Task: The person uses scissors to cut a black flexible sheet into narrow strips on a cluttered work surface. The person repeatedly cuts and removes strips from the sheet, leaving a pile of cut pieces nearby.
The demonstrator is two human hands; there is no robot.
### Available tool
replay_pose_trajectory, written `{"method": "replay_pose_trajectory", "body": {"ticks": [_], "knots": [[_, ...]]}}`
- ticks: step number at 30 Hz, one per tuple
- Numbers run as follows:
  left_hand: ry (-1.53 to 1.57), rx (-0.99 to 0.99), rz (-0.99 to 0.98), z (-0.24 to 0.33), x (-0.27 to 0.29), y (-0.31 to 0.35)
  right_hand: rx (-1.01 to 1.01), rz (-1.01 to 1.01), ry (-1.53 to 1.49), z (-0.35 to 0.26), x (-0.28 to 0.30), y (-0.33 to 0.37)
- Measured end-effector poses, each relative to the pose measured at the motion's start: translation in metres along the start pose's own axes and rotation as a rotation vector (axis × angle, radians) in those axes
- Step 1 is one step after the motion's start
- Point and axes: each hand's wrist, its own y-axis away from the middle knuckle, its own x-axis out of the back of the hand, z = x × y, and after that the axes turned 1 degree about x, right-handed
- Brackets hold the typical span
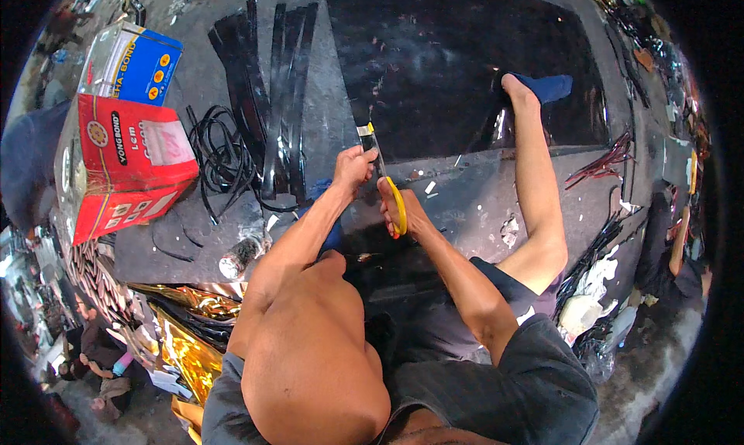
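Observation:
My right hand is closed round the yellow handles of a pair of scissors, whose blades point away from me. Just left of the blades, my left hand pinches a narrow black strip at the near left edge of a big black sheet. A pale and yellow patch shows at the strip's far end; what it is I cannot make out. How far the blades reach into the material is hidden by the fingers.
Long black strips and a tangle of thin black cord lie left. Beyond them stand a red carton and a blue box. My leg stretches onto the sheet's right side. Gold foil lies lower left.

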Motion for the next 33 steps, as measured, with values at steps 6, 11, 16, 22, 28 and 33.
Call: {"method": "replay_pose_trajectory", "body": {"ticks": [6, 11, 16, 22, 28, 33], "knots": [[0.044, -0.011, -0.049, -0.001, 0.004, 0.0, -0.039, 0.038, -0.014, -0.022, -0.001, 0.012], [-0.025, -0.026, -0.076, 0.007, 0.01, -0.007, -0.055, 0.021, -0.045, -0.026, -0.007, 0.005], [0.141, 0.036, -0.11, -0.002, 0.007, -0.003, 0.021, 0.033, 0.019, -0.023, -0.006, 0.01], [0.182, 0.014, -0.148, -0.005, 0.007, -0.004, -0.019, 0.031, 0.053, -0.025, -0.001, -0.001], [0.166, -0.026, -0.16, -0.002, 0.01, -0.001, 0.009, 0.057, 0.05, -0.027, -0.002, -0.003], [0.068, -0.055, -0.197, 0.009, 0.016, 0.005, 0.131, 0.088, 0.033, -0.034, -0.005, -0.013]]}}
